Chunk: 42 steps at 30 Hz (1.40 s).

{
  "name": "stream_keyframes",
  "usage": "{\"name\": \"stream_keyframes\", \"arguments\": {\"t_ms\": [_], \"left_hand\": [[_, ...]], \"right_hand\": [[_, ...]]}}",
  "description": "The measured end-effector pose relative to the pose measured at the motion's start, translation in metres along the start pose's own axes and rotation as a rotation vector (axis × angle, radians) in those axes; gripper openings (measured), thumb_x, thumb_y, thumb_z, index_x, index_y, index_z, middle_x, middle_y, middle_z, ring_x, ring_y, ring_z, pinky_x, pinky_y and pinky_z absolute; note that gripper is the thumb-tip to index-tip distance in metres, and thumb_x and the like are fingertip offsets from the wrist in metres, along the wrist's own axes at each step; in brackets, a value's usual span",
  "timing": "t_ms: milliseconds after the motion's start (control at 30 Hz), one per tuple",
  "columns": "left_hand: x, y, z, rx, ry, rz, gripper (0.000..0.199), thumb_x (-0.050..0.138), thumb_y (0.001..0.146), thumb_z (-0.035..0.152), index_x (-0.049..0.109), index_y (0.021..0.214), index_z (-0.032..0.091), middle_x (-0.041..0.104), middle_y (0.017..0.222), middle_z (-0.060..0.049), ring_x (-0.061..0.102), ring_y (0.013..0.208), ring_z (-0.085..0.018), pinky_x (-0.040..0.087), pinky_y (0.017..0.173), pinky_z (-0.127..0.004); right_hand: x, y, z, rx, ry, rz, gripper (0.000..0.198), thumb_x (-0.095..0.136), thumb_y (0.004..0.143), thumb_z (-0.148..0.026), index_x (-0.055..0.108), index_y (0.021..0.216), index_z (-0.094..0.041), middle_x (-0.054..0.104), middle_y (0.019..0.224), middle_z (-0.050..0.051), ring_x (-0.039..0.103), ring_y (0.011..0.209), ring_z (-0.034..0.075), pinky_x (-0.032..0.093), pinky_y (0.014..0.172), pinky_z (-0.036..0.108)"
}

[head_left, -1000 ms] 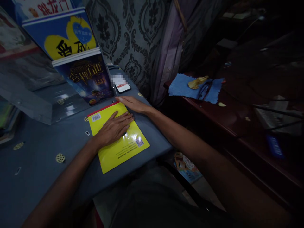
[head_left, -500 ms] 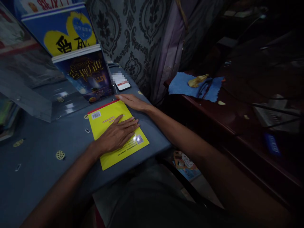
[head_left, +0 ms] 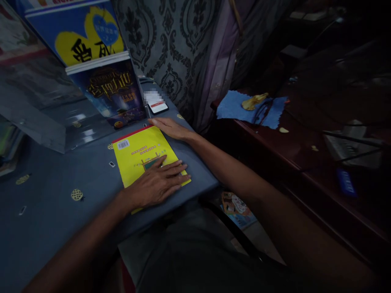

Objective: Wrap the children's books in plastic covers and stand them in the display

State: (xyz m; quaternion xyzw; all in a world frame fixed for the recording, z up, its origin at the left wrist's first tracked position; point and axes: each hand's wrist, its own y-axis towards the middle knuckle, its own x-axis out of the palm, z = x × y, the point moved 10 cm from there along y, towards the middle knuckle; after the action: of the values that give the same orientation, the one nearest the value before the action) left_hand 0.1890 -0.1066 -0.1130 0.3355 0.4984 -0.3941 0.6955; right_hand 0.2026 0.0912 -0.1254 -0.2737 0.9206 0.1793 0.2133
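Note:
A yellow book (head_left: 128,162) with a red spine strip, a barcode and a small printed drawing lies closed and flat near the table's right edge. My left hand (head_left: 159,181) rests palm down across its lower part, fingers stretched and a little apart, covering some of the print. At the book's upper right corner, my right hand (head_left: 169,127) lies along the edge with its fingers extended and touches the corner. Its underside is hidden. Neither hand grips anything.
Upright books, a dark-blue one (head_left: 117,95) and a blue one with a yellow heart (head_left: 79,34), stand in a clear rack (head_left: 49,126) behind. A phone (head_left: 157,103) lies beside them. Right, a dark red table (head_left: 275,150) bears a blue cloth (head_left: 230,110).
My left hand has slid down the yellow book towards me and slightly right, uncovering the drawing in its middle. My right hand has stayed at the upper corner.

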Motion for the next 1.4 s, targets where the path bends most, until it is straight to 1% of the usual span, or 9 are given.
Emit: {"name": "stream_keyframes", "arguments": {"t_ms": [200, 400, 533, 667, 900, 1033, 1167, 1267, 1400], "left_hand": [[0.0, -0.001, 0.001, 0.023, -0.034, -0.015, 0.042, 0.036, 0.108, 0.038, 0.055, 0.145, 0.03, 0.048, 0.158, -0.008, 0.04, 0.149, -0.024, 0.015, 0.127, -0.057], [0.004, -0.002, -0.003, 0.018, -0.051, -0.01, 0.043, 0.035, 0.109, 0.04, 0.053, 0.146, 0.03, 0.047, 0.159, -0.006, 0.04, 0.149, -0.023, 0.014, 0.127, -0.057], [0.007, -0.003, -0.005, 0.008, -0.064, -0.016, 0.042, 0.035, 0.108, 0.04, 0.054, 0.145, 0.03, 0.046, 0.159, -0.005, 0.04, 0.15, -0.022, 0.013, 0.128, -0.055], [0.004, -0.005, -0.006, 0.007, -0.097, 0.021, 0.043, 0.035, 0.108, 0.04, 0.053, 0.146, 0.029, 0.049, 0.157, -0.005, 0.042, 0.148, -0.022, 0.014, 0.128, -0.054], [-0.002, -0.006, -0.002, 0.038, -0.11, 0.074, 0.041, 0.037, 0.108, 0.038, 0.059, 0.141, 0.026, 0.062, 0.145, -0.005, 0.045, 0.146, -0.021, 0.016, 0.128, -0.053], [-0.005, -0.007, 0.002, 0.077, -0.086, 0.116, 0.039, 0.04, 0.107, 0.033, 0.061, 0.137, 0.021, 0.067, 0.139, -0.007, 0.051, 0.142, -0.021, 0.025, 0.127, -0.05], [-0.013, -0.011, 0.006, 0.115, -0.095, 0.2, 0.037, 0.042, 0.106, 0.032, 0.065, 0.131, 0.019, 0.071, 0.131, -0.009, 0.061, 0.131, -0.022, 0.04, 0.119, -0.047], [-0.02, -0.016, 0.006, 0.12, -0.088, 0.284, 0.032, 0.046, 0.104, 0.031, 0.071, 0.12, 0.018, 0.076, 0.119, -0.01, 0.069, 0.117, -0.023, 0.052, 0.107, -0.044], [-0.026, -0.02, 0.009, 0.135, -0.032, 0.357, 0.03, 0.046, 0.103, 0.028, 0.074, 0.101, 0.017, 0.079, 0.105, -0.01, 0.074, 0.1, -0.021, 0.059, 0.095, -0.039]], "right_hand": [[0.002, 0.0, -0.005, -0.03, -0.013, 0.014, 0.047, 0.038, 0.107, -0.05, 0.068, 0.126, -0.02, 0.069, 0.134, 0.004, 0.059, 0.131, 0.023, 0.038, 0.117, 0.041], [0.014, -0.011, -0.016, -0.081, -0.13, -0.017, 0.048, 0.04, 0.106, -0.049, 0.066, 0.133, -0.018, 0.067, 0.139, 0.008, 0.06, 0.13, 0.023, 0.04, 0.115, 0.04], [0.018, -0.039, -0.023, -0.114, -0.186, -0.054, 0.054, 0.036, 0.106, -0.054, 0.067, 0.133, -0.02, 0.067, 0.139, 0.008, 0.059, 0.131, 0.026, 0.033, 0.12, 0.047], [0.018, -0.076, -0.03, -0.11, -0.174, -0.102, 0.059, 0.032, 0.106, -0.058, 0.062, 0.14, -0.021, 0.062, 0.145, 0.008, 0.053, 0.14, 0.025, 0.024, 0.125, 0.051], [0.019, -0.125, -0.045, -0.077, -0.152, -0.15, 0.05, 0.034, 0.107, -0.051, 0.06, 0.141, -0.025, 0.061, 0.147, 0.007, 0.052, 0.141, 0.024, 0.024, 0.126, 0.056], [0.017, -0.141, -0.055, -0.081, -0.132, -0.143, 0.049, 0.034, 0.107, -0.05, 0.063, 0.139, -0.026, 0.063, 0.144, 0.007, 0.056, 0.137, 0.023, 0.027, 0.125, 0.055], [0.016, -0.156, -0.062, -0.06, -0.145, -0.117, 0.042, 0.039, 0.107, -0.043, 0.065, 0.136, -0.028, 0.066, 0.14, 0.005, 0.057, 0.136, 0.024, 0.032, 0.124, 0.055], [0.018, -0.17, -0.068, -0.074, -0.197, -0.094, 0.04, 0.04, 0.106, -0.038, 0.063, 0.138, -0.031, 0.066, 0.14, 0.005, 0.058, 0.136, 0.023, 0.035, 0.123, 0.055], [0.027, -0.191, -0.076, -0.106, -0.293, -0.081, 0.044, 0.041, 0.106, -0.032, 0.053, 0.148, -0.031, 0.06, 0.146, 0.006, 0.051, 0.142, 0.022, 0.034, 0.123, 0.055]]}}
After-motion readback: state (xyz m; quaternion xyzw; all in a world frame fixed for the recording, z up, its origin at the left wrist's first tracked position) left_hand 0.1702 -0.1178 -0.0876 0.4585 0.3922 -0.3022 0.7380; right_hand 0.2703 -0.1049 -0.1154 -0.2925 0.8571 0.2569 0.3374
